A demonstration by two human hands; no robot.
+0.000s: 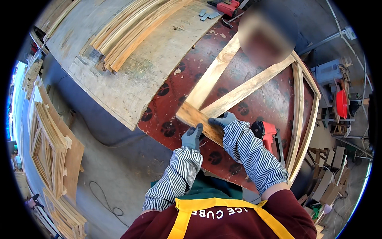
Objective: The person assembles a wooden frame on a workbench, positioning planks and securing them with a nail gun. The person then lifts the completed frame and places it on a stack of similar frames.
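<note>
A short wooden board [194,118] lies at an angle across the near ends of two longer planks, one on the left [213,77] and one on the right [246,87]. My left hand [192,137], in a grey glove, grips the board's near edge with the thumb up. On its far edge, my right hand [223,119], gloved alike, is closed around the board; part of its fingers is hidden. Just right of my right sleeve, a red and black nail gun [270,137] rests on the dark red tabletop [169,103].
Long wooden strips [135,34] are piled on the grey worktop at the upper left. A hammer [227,24] and another red tool [228,7] lie at the far edge. Joined planks [298,115] run along the right side. Stacked wooden frames [49,147] stand at left, scrap wood [328,179] at right.
</note>
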